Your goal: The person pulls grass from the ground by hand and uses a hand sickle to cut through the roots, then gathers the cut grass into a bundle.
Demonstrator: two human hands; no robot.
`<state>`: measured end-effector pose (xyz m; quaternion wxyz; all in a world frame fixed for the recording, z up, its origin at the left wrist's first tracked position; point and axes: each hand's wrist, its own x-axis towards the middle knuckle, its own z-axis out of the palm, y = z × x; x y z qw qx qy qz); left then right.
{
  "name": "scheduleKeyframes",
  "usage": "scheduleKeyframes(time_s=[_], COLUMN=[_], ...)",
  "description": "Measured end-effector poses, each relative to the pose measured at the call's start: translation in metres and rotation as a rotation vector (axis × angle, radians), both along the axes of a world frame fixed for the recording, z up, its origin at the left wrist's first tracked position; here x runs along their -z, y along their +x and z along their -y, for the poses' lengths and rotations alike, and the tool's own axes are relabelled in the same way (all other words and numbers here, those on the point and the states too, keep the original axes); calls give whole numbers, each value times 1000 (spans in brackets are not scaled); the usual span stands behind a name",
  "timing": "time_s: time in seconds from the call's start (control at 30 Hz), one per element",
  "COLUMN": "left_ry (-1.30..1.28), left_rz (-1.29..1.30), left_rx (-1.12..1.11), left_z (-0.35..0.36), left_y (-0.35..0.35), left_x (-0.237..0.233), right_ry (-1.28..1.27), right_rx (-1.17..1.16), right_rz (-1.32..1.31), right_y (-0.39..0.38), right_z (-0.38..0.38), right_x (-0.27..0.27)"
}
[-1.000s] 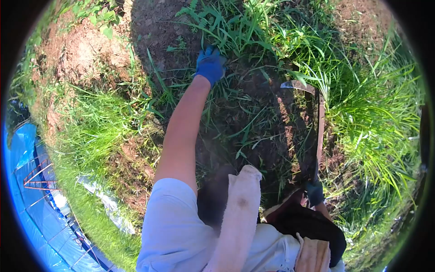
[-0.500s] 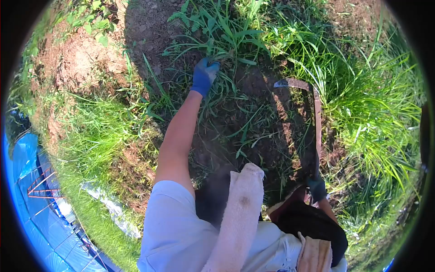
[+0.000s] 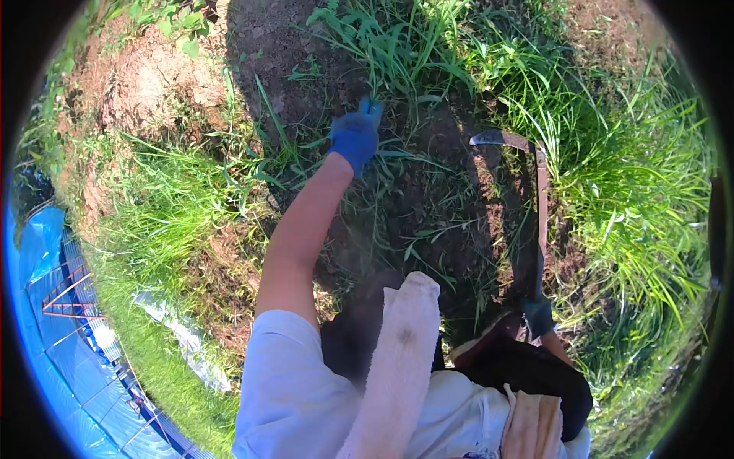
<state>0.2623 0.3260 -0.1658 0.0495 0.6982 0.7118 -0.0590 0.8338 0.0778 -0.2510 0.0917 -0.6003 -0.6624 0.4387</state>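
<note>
My left hand (image 3: 356, 136), in a blue glove, reaches out over the dark soil at the lower edge of a clump of tall grass (image 3: 417, 57). Its fingers are somewhat blurred and appear to pinch a few grass blades. Down at the right, my right hand (image 3: 538, 317), in a dark glove, is closed around the lower end of a sickle (image 3: 542, 206). The sickle's long shaft points away from me, and its curved blade (image 3: 497, 138) bends left just above the ground. Loose cut grass (image 3: 428, 229) lies between my hands.
Thick grass (image 3: 619, 191) grows along the right, with another patch (image 3: 172, 206) at the left. Bare soil (image 3: 157, 80) shows at the upper left. A blue sheet (image 3: 46, 252) borders the lower left. A pale towel (image 3: 401, 344) hangs in front of me.
My left hand has drawn back slightly from the base of the grass clump, and its fingers now point upward. The view has shifted a little; the right hand keeps hold of the sickle.
</note>
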Motion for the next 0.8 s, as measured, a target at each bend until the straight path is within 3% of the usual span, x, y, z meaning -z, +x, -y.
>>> scheduleKeyframes(time_s=[0.1, 0.17, 0.2, 0.33, 0.4, 0.47, 0.53, 0.6, 0.67, 0.73, 0.8], left_ry=[-2, -94, -186, -131, 0, -124, -52, -273, -269, -190, 1], left_rz=[-140, -90, -44, -19, 245, 425, 490, 509, 512, 442, 441], left_rx=[-130, -122, -134, -84, -149, -263, -77, 305, 487, 123, -123], left_z=[-30, -47, -50, -54, -44, -24, 7, 50, 54, 18, -25], left_y=[-24, -33, -36, -48, -48, -30, 4, 61, 95, 94, 73], left_x=[25, 36, 41, 48, 39, 29, 31, 16, 11, 25, 3], right_ry=[-156, -367, -370, -356, -336, -296, -264, -422, -444, -285, -123], right_rx=[156, 351, 365, 376, 377, 341, 304, 346, 403, 207, 139], right_rz=[-32, -82, -79, -113, -124, -86, -44, -91, -60, -33, -93], right_y=[-35, -46, -44, -38, -39, -35, -36, -38, -53, -40, -37], right_z=[-18, -24, -21, -15, -15, -14, -15, -21, -36, -26, -21], right_x=[-45, -61, -58, -49, -50, -48, -47, -56, -73, -61, -47])
